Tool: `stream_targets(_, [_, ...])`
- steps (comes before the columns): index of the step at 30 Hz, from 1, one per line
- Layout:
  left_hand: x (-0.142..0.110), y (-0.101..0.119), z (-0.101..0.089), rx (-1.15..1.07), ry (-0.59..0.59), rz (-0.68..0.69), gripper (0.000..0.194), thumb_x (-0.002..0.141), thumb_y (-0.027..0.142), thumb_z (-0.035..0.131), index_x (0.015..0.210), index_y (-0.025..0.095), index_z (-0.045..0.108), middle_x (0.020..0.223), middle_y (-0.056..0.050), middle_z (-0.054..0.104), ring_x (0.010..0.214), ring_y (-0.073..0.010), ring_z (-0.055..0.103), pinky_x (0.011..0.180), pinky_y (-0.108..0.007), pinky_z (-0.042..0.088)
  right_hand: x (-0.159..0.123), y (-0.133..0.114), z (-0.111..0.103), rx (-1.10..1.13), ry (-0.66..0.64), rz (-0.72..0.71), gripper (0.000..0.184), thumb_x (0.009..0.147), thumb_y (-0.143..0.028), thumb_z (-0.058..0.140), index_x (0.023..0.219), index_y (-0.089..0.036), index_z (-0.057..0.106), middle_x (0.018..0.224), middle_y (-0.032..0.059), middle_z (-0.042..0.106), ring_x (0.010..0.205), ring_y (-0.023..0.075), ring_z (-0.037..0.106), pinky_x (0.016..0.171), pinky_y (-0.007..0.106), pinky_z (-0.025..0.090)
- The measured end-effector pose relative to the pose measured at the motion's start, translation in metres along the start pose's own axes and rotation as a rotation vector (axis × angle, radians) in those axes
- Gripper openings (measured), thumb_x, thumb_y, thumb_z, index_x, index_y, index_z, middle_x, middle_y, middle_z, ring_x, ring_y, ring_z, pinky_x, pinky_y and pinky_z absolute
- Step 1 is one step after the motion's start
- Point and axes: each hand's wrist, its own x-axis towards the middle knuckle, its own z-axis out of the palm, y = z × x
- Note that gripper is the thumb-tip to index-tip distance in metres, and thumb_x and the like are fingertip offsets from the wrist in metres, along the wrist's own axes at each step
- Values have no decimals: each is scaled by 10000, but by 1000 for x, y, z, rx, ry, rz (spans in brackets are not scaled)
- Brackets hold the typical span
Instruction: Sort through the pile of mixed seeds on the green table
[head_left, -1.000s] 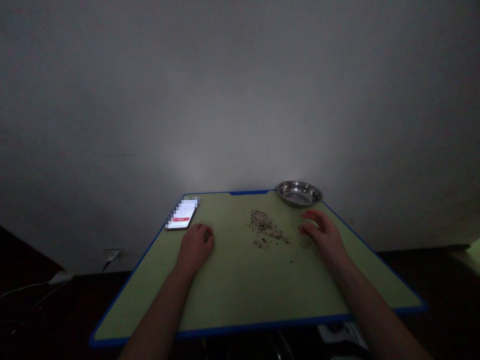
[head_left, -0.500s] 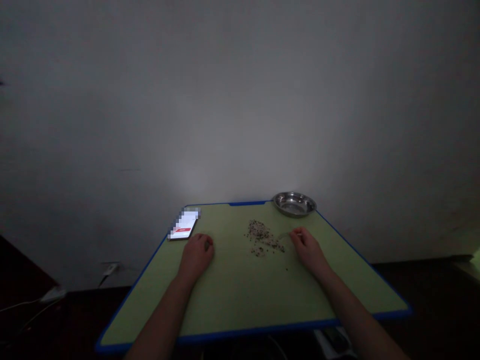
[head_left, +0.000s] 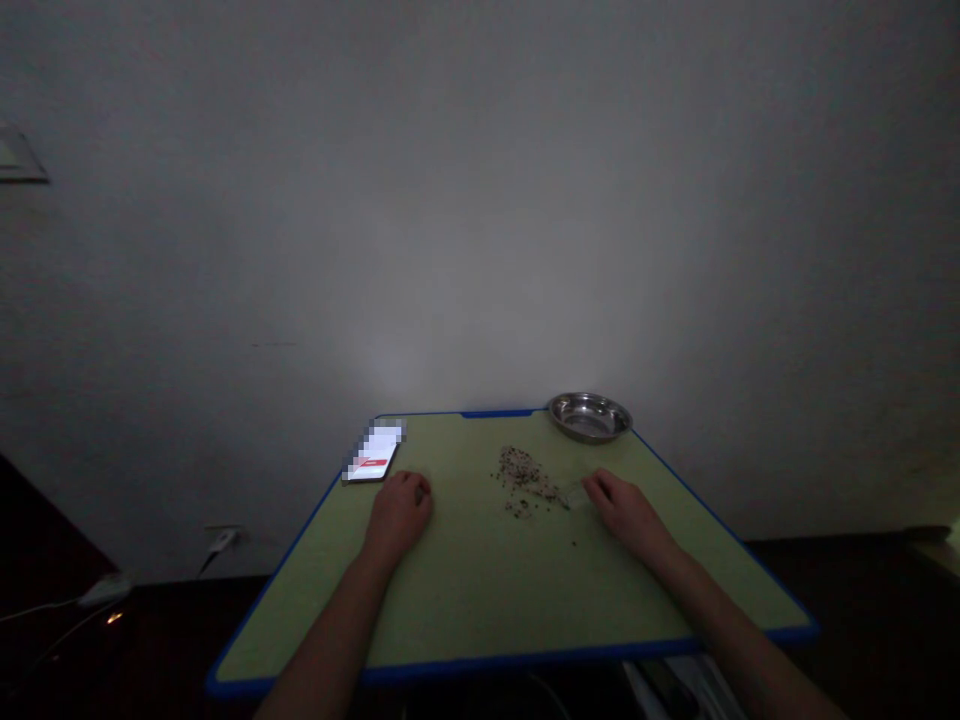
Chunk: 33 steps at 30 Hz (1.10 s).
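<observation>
A scattered pile of small dark and pale grains lies on the green tabletop. To its right, my right hand is closed on a small see-through piece, perhaps clear plastic, whose edge reaches the pile's right end. The exact kind of this piece is too faint to tell. My left hand rests curled on the left of the tabletop, below the phone. A dark spot shows between its thumb and fingers, but I cannot make out what it is.
A shiny metal bowl stands at the back right corner. A phone with a lit screen lies at the back left. The table has a blue rim, and a grey wall rises behind it. One loose grain lies nearer me.
My right hand has moved left and toward me, its fingers closing on the see-through piece, now at the pile's edge. My left hand stays curled in place. The view has shifted slightly.
</observation>
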Motion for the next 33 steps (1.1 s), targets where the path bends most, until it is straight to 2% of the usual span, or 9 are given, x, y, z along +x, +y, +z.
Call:
stream_targets(5, [0,1,0,2,4,13,187,751,208,460,829,161,624,908,-83,603,898,-199,545,831,-312,405,-8,6,-9,-213,-120,-44,321,929,-405,334,753,-208,517,712,39,630,664,174,580,587,255,328])
stream_targets(11, [0,3,0,14,-3,12,188,748,204,459,829,162,624,905,-84,603,900,-202,549,831,-314,404,-12,10,-8,-379,-161,-106,357,950,-415,301,794,-209,548,744,51,660,700,188,609,602,264,326])
stream_targets(19, [-1,4,-1,13,-8,14,193,751,213,457,828,165,627,918,-86,604,907,-208,551,835,-323,410,-21,10,-12,-462,-177,-140,398,962,-409,274,799,-208,575,748,50,679,699,193,628,611,274,340])
stream_targets(33, [-1,7,-5,14,-29,12,186,746,210,465,831,172,626,933,-82,607,925,-202,549,853,-316,406,-30,6,-13,-531,-179,-121,387,948,-422,302,801,-218,597,730,51,688,650,196,628,577,284,338])
